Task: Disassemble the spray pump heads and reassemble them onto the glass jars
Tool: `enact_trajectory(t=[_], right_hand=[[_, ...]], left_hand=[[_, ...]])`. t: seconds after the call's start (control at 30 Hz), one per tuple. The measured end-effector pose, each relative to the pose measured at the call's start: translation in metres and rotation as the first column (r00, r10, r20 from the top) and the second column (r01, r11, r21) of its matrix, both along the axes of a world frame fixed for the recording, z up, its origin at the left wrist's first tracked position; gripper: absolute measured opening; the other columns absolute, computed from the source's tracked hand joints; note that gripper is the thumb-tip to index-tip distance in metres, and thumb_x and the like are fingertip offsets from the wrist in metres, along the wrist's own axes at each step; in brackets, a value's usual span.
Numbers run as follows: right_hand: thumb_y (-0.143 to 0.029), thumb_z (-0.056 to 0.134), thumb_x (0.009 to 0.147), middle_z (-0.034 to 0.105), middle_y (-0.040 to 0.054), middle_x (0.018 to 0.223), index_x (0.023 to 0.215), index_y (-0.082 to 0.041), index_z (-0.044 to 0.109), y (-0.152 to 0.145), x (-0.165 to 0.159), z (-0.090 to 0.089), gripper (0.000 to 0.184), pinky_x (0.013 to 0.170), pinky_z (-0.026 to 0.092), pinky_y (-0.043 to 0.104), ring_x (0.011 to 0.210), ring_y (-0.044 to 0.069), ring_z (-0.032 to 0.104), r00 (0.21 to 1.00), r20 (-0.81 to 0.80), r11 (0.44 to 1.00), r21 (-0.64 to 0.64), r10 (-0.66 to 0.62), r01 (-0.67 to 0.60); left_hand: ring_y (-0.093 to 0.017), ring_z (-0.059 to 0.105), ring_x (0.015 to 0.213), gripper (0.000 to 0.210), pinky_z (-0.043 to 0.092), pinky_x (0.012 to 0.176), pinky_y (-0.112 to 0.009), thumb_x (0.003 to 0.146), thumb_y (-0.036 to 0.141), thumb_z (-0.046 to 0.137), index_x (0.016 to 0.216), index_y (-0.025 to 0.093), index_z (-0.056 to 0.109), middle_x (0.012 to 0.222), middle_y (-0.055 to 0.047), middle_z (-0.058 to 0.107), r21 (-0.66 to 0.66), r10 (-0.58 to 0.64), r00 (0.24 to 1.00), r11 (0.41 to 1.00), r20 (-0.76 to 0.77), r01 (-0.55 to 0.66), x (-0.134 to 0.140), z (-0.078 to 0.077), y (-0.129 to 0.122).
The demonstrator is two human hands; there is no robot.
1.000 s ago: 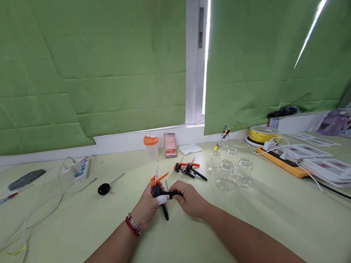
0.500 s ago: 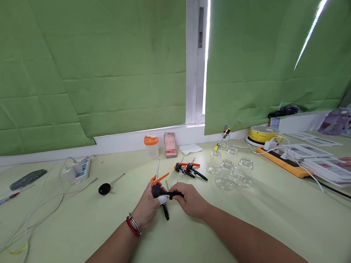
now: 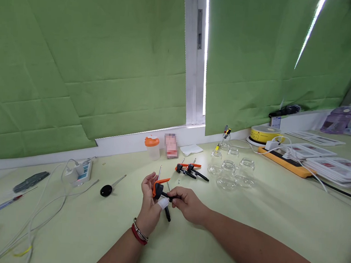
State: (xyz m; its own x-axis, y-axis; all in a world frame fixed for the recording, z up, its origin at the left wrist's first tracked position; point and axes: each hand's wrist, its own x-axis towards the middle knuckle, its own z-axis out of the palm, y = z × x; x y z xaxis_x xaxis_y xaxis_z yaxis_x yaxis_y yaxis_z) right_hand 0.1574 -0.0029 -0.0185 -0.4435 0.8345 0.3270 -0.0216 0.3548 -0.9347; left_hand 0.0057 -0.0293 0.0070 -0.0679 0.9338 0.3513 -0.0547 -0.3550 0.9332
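Observation:
Between my hands is a black-and-orange plastic fitting [image 3: 159, 189] with a round black body, an orange lever and a black arm; its exact kind is unclear. My left hand [image 3: 150, 201] supports the body, with its white-wrapped thumb pressed against it and its fingers raised behind. My right hand [image 3: 186, 203] pinches the end of the black arm. Below them a black handle [image 3: 167, 213] points down toward me; my hands hide where it joins. Two similar black-and-orange fittings [image 3: 191, 169] lie beyond my hands. Tiny clear pieces [image 3: 178, 181] rest on the table nearby.
Several clear glass jars [image 3: 228, 177] stand right of the fittings. Behind are an orange-lidded cup [image 3: 152, 149] and a white tissue [image 3: 191, 149]. To the left lie a black disc with a metal rod [image 3: 106, 190] and white cables [image 3: 46, 198]. An orange power strip [image 3: 286, 163] sits right.
My left hand's fingers have lifted and loosened around the fitting, and its orange lever has tilted flatter. Another person's hand at the right edge has gone out of view.

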Motion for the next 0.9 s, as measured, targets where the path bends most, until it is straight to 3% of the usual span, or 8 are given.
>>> enact_trajectory(t=[0.13,0.27,0.47,0.7,0.9], right_hand=[[-0.024,0.063,0.071,0.061,-0.0012,0.072,0.088,-0.018,0.059,-0.006,-0.007,0.009,0.018,0.050,0.038,0.024,0.052,0.008,0.046,0.963,-0.266,0.948,-0.290,0.052,-0.132],[-0.025,0.072,0.064,0.063,-0.0003,0.072,0.086,-0.017,0.060,-0.011,-0.010,0.015,0.027,0.055,0.041,0.024,0.060,0.011,0.055,0.915,-0.402,0.885,-0.418,0.021,-0.205],[-0.029,0.077,0.064,0.067,0.0023,0.075,0.086,-0.016,0.056,-0.011,-0.008,0.013,0.033,0.060,0.046,0.029,0.062,0.015,0.063,0.867,-0.493,0.838,-0.438,0.079,-0.325],[-0.027,0.077,0.066,0.067,0.0027,0.071,0.088,-0.014,0.056,-0.012,-0.008,0.014,0.033,0.067,0.049,0.033,0.058,0.014,0.063,0.855,-0.516,0.829,-0.455,0.052,-0.325],[-0.024,0.076,0.068,0.067,0.0032,0.073,0.091,-0.014,0.056,-0.012,-0.009,0.010,0.032,0.068,0.050,0.033,0.060,0.014,0.063,0.848,-0.528,0.813,-0.476,0.042,-0.336]], left_hand=[[-0.026,0.017,0.139,0.082,0.030,0.108,-0.039,0.064,0.012,0.068,0.132,0.031,0.025,0.151,-0.007,0.011,0.111,-0.025,0.989,0.993,-0.146,0.041,0.003,-0.003,-0.004],[-0.030,0.017,0.139,0.098,0.021,0.111,-0.044,0.059,0.010,0.073,0.139,0.031,0.020,0.152,-0.008,0.010,0.203,0.021,0.941,0.978,-0.338,0.051,0.000,-0.003,-0.003],[-0.037,0.022,0.135,0.117,0.024,0.108,-0.051,0.044,0.012,0.081,0.143,0.028,0.021,0.149,-0.013,0.020,0.205,0.034,0.890,0.976,-0.454,0.067,-0.009,-0.002,0.001],[-0.039,0.018,0.137,0.119,0.024,0.108,-0.054,0.039,0.019,0.082,0.143,0.027,0.026,0.150,-0.014,0.020,0.254,0.083,0.841,0.965,-0.535,0.066,-0.011,-0.009,0.003],[-0.040,0.020,0.135,0.123,0.031,0.102,-0.058,0.047,0.035,0.076,0.147,0.020,0.006,0.148,-0.019,0.018,0.367,0.242,0.643,0.928,-0.726,0.065,-0.006,-0.009,0.003]])
